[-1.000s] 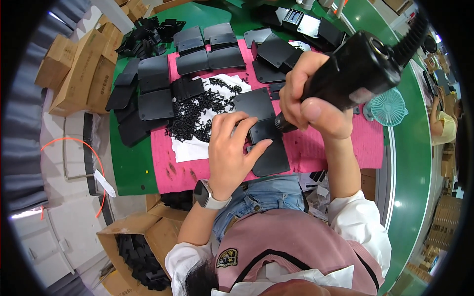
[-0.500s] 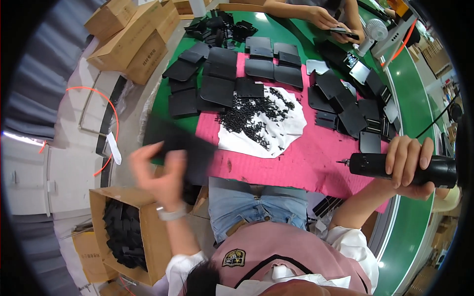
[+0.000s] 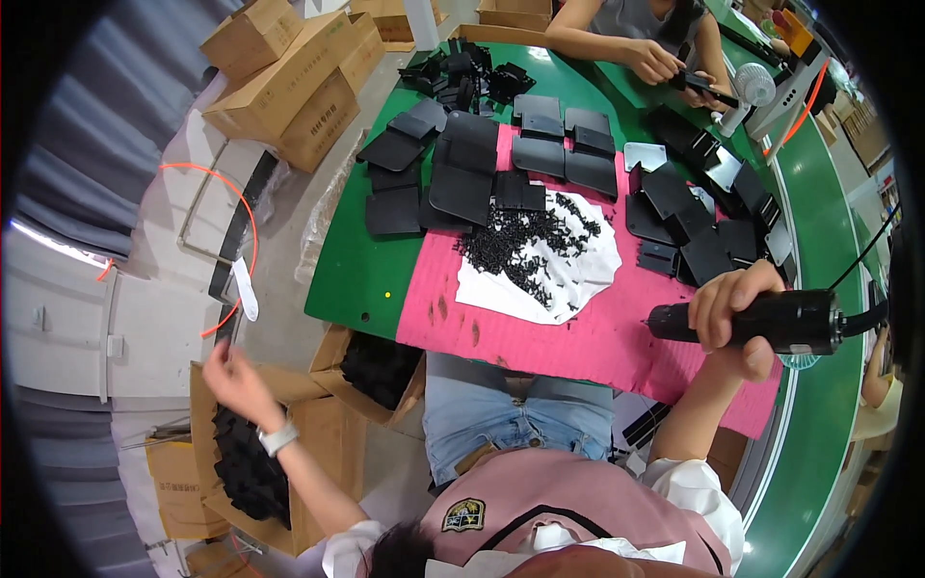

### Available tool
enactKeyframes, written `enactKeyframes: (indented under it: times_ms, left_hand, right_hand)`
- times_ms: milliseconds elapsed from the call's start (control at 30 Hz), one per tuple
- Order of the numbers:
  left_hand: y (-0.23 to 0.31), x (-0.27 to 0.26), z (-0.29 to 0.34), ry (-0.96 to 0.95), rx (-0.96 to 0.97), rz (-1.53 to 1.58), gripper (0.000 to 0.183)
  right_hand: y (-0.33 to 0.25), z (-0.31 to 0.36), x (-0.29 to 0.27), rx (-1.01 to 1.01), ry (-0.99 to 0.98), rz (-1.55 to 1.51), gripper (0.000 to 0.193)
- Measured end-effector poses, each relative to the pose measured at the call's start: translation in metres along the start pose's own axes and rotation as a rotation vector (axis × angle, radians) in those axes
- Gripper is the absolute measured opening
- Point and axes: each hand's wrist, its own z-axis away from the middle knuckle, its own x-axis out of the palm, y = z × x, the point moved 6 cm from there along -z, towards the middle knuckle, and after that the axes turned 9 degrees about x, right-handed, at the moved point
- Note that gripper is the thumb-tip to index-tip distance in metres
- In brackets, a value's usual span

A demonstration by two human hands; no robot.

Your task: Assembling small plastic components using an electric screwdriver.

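My right hand [image 3: 734,313] is wrapped round a black electric screwdriver [image 3: 782,324], its tip pointing left above the pink mat [image 3: 540,349]. Far to the left, my left hand [image 3: 239,387] is over the rim of a cardboard box [image 3: 328,453], fingers loosely parted with nothing visible in them. Dark parts [image 3: 252,472] fill that box. On the mat lies a white cloth [image 3: 588,275] with a pile of small black screws [image 3: 511,246]. Flat black plates [image 3: 467,193] lie in overlapping stacks behind the cloth.
More black parts [image 3: 689,217] are piled at the mat's right side, near a small white fan [image 3: 753,87]. Another person's hands [image 3: 674,72] hold a dark piece across the green table [image 3: 356,275]. A second open box [image 3: 414,395] stands below the table's front edge.
My left hand has moved left and down from the table's edge to the box, and the black plate it held is out of it. The screwdriver has shifted slightly left in the picture.
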Motion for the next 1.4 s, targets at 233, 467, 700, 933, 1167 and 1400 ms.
enactKeyframes:
  times_ms: [233,467,700,933,1167,1400]
  left_hand:
    - [0.279,0.131,-0.066,-0.499,0.793,0.767,0.034]
    - [0.321,0.208,-0.068,-0.867,1.037,0.692,0.033]
    - [0.309,0.162,-0.071,-0.614,0.645,0.995,0.020]
    - [0.396,0.087,0.040,-0.813,1.007,1.291,0.024]
    - [0.422,0.088,0.059,-0.859,1.197,1.242,0.024]
    - [0.414,0.144,0.033,-0.769,0.896,0.992,0.019]
  right_hand:
    - [0.018,0.011,-0.021,0.053,0.235,-0.067,0.041]
    - [0.015,0.016,-0.030,0.041,0.322,-0.091,0.041]
    - [-0.001,0.020,-0.032,-0.086,0.102,-0.178,0.043]
    - [-0.054,0.022,-0.002,-0.118,-0.517,-0.414,0.027]
    - [-0.070,0.039,0.008,-0.195,-0.472,-0.444,0.020]
    - [-0.057,0.035,0.003,-0.174,-0.442,-0.450,0.022]
